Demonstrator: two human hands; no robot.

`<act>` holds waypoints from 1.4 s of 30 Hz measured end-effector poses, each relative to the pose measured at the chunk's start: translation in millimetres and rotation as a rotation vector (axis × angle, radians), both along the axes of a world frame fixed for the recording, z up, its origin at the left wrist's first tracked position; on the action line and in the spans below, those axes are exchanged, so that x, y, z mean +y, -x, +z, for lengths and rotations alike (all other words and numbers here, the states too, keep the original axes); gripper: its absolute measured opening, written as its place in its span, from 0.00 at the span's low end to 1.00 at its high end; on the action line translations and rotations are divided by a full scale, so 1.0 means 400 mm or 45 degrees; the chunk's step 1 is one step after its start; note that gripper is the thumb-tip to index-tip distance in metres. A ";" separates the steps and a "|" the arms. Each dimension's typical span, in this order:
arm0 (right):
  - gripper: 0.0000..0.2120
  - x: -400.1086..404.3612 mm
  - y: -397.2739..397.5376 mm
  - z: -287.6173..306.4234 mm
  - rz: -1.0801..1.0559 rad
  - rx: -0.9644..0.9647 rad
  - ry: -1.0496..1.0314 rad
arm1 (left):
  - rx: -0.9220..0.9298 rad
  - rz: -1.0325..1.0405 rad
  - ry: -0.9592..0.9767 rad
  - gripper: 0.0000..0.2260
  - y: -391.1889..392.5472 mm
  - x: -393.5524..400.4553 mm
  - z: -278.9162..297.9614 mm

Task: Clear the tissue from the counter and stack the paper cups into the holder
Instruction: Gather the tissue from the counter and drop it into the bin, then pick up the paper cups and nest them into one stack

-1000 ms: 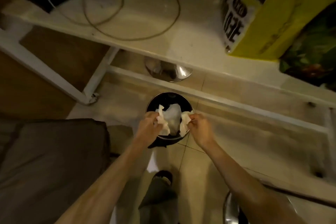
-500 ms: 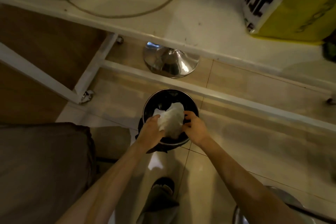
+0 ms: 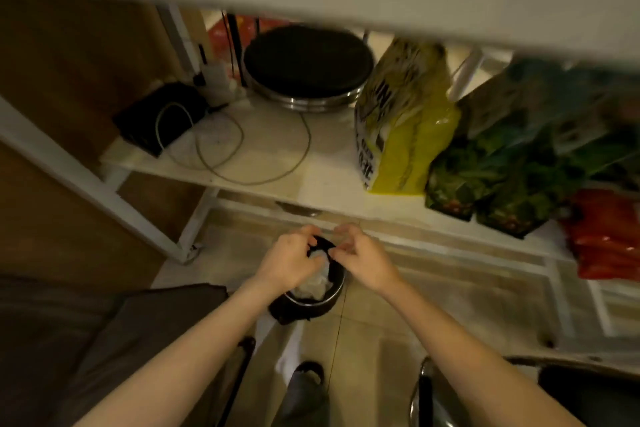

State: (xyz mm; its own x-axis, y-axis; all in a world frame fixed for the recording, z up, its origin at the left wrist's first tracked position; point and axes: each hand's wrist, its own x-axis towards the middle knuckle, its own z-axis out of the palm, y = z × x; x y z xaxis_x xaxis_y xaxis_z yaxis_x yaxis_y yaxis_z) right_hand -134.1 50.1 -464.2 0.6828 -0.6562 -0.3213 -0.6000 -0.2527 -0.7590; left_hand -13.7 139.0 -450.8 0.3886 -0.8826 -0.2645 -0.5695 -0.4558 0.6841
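- the tissue [image 3: 313, 284] is seen in the bin [image 3: 308, 302], white and crumpled, low inside the black liner.
- the left hand [image 3: 289, 262] and right hand [image 3: 363, 262] are held above the bin, fingers curled; the liner edge seems pinched, though this cannot be told for sure.
- the liner is best tucked down so the tissue stays inside.

Yellow bag [image 3: 405, 121] on the shelf [image 3: 270, 163]: bold black lettering on its white side panel, blurred and skewed, possibly large numerals or letters; none legible. No other readable text anywhere.
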 end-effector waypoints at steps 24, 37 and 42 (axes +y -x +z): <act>0.21 -0.124 0.186 1.062 0.119 -0.125 0.861 | -0.583 -0.324 0.734 0.19 0.095 -0.173 1.007; 0.41 -0.343 0.274 1.032 -0.321 -0.102 0.962 | -1.056 -0.167 0.545 0.47 -0.045 -0.390 0.924; 0.48 -0.367 0.282 0.991 -0.340 -0.010 0.906 | -1.101 -0.152 0.612 0.45 -0.068 -0.416 0.866</act>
